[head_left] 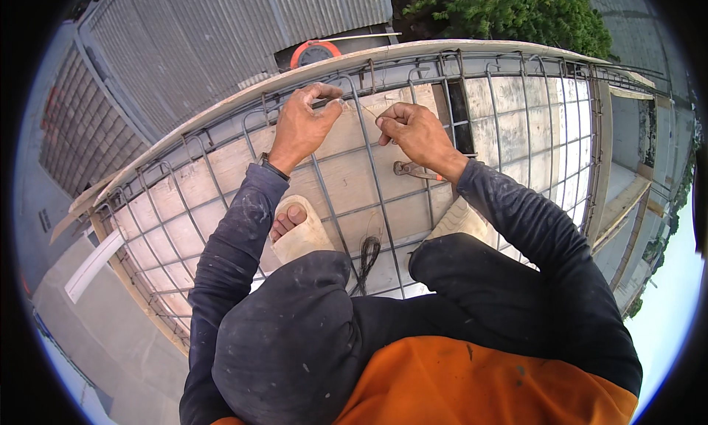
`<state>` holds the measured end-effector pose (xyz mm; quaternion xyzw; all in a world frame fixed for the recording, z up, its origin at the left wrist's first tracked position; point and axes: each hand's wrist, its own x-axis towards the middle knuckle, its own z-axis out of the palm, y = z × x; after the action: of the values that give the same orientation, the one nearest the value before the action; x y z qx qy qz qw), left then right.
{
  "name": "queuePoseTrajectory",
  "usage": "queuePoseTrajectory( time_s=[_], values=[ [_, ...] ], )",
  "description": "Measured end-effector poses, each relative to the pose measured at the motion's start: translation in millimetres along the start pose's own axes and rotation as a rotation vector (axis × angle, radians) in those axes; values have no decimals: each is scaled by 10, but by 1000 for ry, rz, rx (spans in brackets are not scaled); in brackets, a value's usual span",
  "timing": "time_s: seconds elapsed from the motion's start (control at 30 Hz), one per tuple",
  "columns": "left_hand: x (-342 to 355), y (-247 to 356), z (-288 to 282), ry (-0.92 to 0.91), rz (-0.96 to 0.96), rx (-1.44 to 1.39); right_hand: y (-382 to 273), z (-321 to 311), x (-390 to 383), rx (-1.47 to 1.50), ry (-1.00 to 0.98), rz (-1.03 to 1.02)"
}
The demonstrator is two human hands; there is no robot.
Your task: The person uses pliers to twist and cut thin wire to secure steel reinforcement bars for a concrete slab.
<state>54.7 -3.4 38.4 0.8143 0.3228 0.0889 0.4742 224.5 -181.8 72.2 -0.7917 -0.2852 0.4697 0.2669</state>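
Observation:
A steel reinforcing mesh [380,196] of crossing bars lies over plywood boards beneath me. Near its far edge my left hand [304,126] is curled, thumb and fingertips drawn together beside a bent bar; they seem to pinch one end of a thin tie wire [367,109], though that end is hard to make out. Opposite it, my right hand [417,133] pinches the wire between thumb and forefinger. Below my right wrist are pincers [409,170] with an orange handle, partly covered by the wrist. A loose bundle of dark tie wires [367,257] lies between my feet.
A timber form edge [354,57] curves along the mesh's far side. Beyond are a corrugated roof [199,49], a round orange-rimmed object [315,52] and green foliage [516,12]. Hooked bar ends stick up along the edge. My sandalled foot [302,229] stands on the mesh.

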Motion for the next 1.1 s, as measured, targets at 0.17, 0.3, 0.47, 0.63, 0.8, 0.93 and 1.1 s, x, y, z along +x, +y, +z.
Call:
queuePoseTrajectory(
  time_s=[0.17, 0.3, 0.47, 0.63, 0.8, 0.93, 1.1],
  values=[
    [183, -172, 20, -121, 91, 241, 312, -57, 176, -239, 23, -4],
    [220, -248, 152, -157, 37, 309, 365, 24, 322, -178, 61, -69],
    [312, -198, 192, -238, -38, 261, 365, 130, 386, -209, 107, -110],
    [306, -192, 193, -198, -37, 235, 280, 185, 432, -206, 52, 7],
    [318, -198, 185, -196, -24, 239, 278, 163, 434, -259, 94, -15],
    [325, -200, 241, -177, -103, 229, 300, 260, 477, -212, 163, -122],
    [287, -172, 276, -76, -64, 180, 231, 320, 476, -178, 187, -85]
  ],
)
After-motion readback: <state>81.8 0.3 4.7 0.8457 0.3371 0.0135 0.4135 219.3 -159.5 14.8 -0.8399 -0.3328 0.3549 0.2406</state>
